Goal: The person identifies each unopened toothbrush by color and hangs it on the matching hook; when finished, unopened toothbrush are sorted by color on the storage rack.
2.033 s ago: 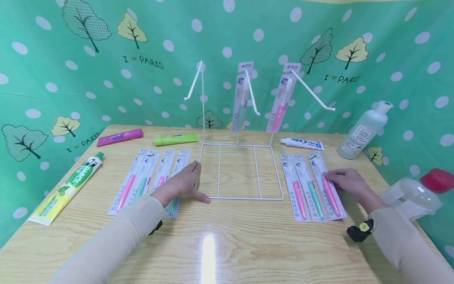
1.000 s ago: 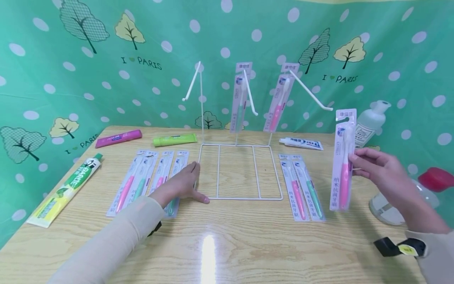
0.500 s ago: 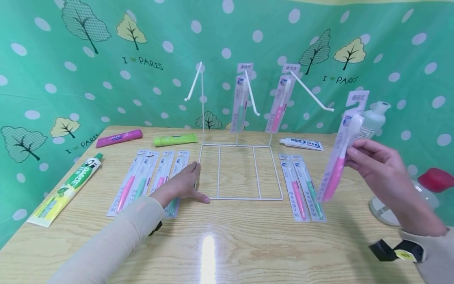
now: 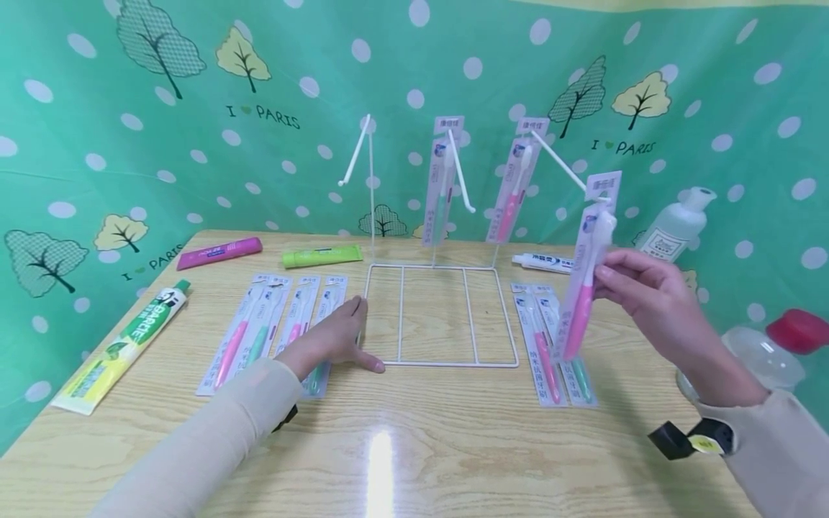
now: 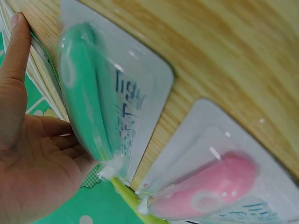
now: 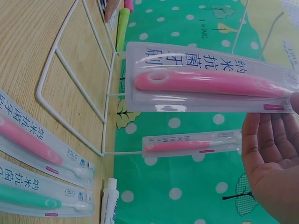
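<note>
My right hand (image 4: 660, 309) pinches a packaged pink toothbrush (image 4: 578, 316) by its side, upright and slightly tilted above the table. The top of its pack overlaps the tip of the right hook of a white wire rack (image 4: 440, 364); whether the hook passes through the slot I cannot tell. In the right wrist view the pink handle (image 6: 201, 81) shows clearly in its blister. At the rack's left edge my left hand (image 4: 337, 334) rests with fingers extended and thumb spread. A green toothbrush (image 4: 440, 183) hangs on the middle hook, and a pink toothbrush (image 4: 514, 187) on the right one.
Several packaged toothbrushes (image 4: 233, 338) lie left of the rack, partly under the left arm. Two more toothbrushes (image 4: 540, 352) lie right of it. Toothpaste tubes (image 4: 322, 255) lie about the table. A pump-less bottle (image 4: 673, 223) and a red-capped jar (image 4: 767, 356) stand at right.
My right hand has picked the pink toothbrush off the table, raised it upright, and carried it left to the right hook's tip. The left hand has stayed put.
</note>
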`<state>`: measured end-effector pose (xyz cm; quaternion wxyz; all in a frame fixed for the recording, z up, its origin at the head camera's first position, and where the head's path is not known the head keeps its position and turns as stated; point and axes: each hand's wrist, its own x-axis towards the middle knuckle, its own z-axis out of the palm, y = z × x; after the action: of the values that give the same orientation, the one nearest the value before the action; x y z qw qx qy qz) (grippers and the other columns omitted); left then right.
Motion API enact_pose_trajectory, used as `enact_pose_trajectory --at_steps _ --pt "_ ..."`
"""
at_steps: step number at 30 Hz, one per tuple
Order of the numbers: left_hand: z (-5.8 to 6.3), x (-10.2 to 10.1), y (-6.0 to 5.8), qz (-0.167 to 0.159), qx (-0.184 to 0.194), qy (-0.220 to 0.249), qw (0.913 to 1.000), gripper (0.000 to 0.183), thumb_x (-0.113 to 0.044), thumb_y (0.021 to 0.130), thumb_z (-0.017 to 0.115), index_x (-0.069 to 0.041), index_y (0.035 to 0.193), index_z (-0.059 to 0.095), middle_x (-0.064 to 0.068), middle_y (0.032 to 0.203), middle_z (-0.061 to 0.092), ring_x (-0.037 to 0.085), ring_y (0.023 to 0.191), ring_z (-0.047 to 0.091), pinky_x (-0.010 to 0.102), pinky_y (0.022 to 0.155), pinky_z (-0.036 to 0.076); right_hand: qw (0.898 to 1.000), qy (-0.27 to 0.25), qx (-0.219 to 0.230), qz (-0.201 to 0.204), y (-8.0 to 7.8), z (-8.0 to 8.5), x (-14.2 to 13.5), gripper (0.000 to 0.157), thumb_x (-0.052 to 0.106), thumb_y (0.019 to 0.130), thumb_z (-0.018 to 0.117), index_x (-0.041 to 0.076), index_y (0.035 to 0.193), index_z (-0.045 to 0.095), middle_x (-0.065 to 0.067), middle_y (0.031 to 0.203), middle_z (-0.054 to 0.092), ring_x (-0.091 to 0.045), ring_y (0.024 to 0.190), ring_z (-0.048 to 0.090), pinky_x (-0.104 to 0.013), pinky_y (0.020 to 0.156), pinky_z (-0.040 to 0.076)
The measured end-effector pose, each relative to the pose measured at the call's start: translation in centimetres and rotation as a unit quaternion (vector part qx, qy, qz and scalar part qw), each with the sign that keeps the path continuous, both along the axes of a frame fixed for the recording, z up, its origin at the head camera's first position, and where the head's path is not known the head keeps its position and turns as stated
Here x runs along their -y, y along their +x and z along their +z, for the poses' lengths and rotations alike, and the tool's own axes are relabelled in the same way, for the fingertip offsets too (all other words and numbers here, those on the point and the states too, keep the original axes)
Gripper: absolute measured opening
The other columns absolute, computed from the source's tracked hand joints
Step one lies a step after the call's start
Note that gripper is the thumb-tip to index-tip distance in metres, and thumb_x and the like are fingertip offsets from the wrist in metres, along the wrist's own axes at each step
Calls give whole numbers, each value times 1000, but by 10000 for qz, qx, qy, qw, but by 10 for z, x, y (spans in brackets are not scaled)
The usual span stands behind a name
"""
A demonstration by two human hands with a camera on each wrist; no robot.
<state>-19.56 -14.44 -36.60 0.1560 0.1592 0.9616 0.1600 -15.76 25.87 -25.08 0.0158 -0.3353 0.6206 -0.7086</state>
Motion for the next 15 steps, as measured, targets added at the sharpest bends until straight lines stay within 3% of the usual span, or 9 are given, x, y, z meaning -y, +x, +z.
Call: enact_pose_trajectory --at_steps 9,15 --pt "-2 0 -3 10 35 -169 9998 132 -69 54 69 4 143 5 23 148 3 34 136 6 43 110 13 9998 -61 109 -174 -4 0 4 19 -11 92 38 -13 104 52 -15 102 59 -19 86 60 -24 78 51" --pt "-1 0 -2 104 76 -139 9998 132 -68 53 70 4 143 6 22 149 3 34 136 6 43 110 12 9951 523 296 -783 -5 3 7 17 -2 93 45 -11 105 53 -13 102 59 -18 84 61 -23 78 51"
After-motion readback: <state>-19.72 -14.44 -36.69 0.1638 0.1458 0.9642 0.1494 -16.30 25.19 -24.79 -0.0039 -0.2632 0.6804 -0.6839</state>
